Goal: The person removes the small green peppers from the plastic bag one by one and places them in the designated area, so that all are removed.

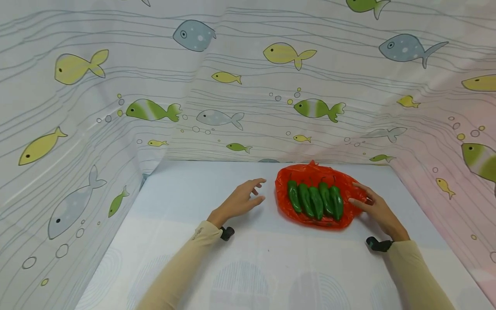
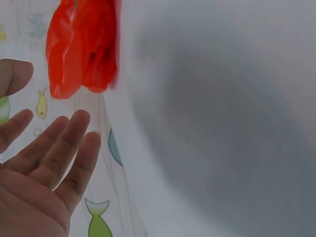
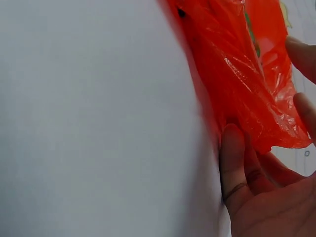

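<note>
A red plastic bag (image 1: 284,204) lies spread on the table, right of the middle in the head view. Several long green peppers (image 1: 315,202) rest side by side on it, stems pointing away from me. To the bag's left, my left hand (image 1: 241,199) hovers with loosely bent fingers and nothing in its grasp. My right hand (image 1: 379,212) is at the bag's right edge. In the right wrist view its lower fingers (image 3: 233,153) touch the crumpled red plastic (image 3: 237,74) from below, while the thumb stays apart from the other fingers.
The white table (image 1: 267,258) has pale arch prints toward the front. A fish-patterned sheet (image 1: 248,99) rises behind the table and along both sides. Black wrist cameras (image 1: 227,233) sit at both cuffs.
</note>
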{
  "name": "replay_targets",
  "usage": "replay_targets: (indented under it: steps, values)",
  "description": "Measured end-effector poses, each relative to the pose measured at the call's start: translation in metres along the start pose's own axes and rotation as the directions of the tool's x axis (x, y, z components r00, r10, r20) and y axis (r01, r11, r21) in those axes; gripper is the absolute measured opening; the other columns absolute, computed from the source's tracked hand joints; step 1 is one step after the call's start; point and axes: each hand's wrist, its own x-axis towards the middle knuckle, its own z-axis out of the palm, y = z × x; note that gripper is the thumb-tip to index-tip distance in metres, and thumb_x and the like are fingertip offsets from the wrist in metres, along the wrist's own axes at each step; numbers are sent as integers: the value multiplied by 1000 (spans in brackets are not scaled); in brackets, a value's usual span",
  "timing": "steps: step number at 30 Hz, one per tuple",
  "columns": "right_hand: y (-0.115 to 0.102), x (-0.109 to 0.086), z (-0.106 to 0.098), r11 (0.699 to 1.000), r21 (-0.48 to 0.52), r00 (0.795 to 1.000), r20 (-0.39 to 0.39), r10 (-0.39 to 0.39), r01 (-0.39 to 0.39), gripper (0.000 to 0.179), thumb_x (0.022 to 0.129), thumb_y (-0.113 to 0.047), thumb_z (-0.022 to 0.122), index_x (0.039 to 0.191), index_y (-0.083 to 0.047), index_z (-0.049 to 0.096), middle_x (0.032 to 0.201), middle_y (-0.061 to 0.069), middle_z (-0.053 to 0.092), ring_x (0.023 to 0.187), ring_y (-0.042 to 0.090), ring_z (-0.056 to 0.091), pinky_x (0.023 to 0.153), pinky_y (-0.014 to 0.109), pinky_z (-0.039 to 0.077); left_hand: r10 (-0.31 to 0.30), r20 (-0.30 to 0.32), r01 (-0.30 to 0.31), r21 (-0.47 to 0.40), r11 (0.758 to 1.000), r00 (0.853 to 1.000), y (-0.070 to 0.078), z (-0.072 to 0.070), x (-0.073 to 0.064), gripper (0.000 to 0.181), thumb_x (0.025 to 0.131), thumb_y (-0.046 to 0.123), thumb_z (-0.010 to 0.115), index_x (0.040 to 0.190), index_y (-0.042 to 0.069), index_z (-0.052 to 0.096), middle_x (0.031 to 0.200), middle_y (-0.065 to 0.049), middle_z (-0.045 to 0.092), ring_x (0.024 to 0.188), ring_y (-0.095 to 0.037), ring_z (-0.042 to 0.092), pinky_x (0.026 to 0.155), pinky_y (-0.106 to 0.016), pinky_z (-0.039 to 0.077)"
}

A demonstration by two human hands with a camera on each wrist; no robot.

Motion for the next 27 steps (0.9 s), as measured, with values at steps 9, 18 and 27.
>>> replay_targets:
  steps: [9,18,27]
  values:
    - [-2,6,2,999,11,999,37,32,-33,80,100,-42,67,165,-23,23,169,24,7,150,54,8,108,81,16,10,33,-10,-19,1000,999,15,13,20,56,102,25,62,154,12,45,139,-16,58,110,-24,63,90,-37,54]
    - [3,10,2,999,4,998,42,47,-47,83,97,-45,71,164,-24,26,169,24,7,151,53,6,108,80,16,43,59,-43,11,999,997,28,26,44,49,103,30,64,146,9,55,121,-10,64,102,-18,59,82,-29,53]
    - [5,13,2,999,-6,999,29,42,-42,83,97,-42,72,164,-25,26,168,25,9,151,53,8,110,79,14,110,55,-109,-7,994,992,34,39,65,44,100,26,70,138,5,60,119,-8,67,98,-20,59,86,-27,50]
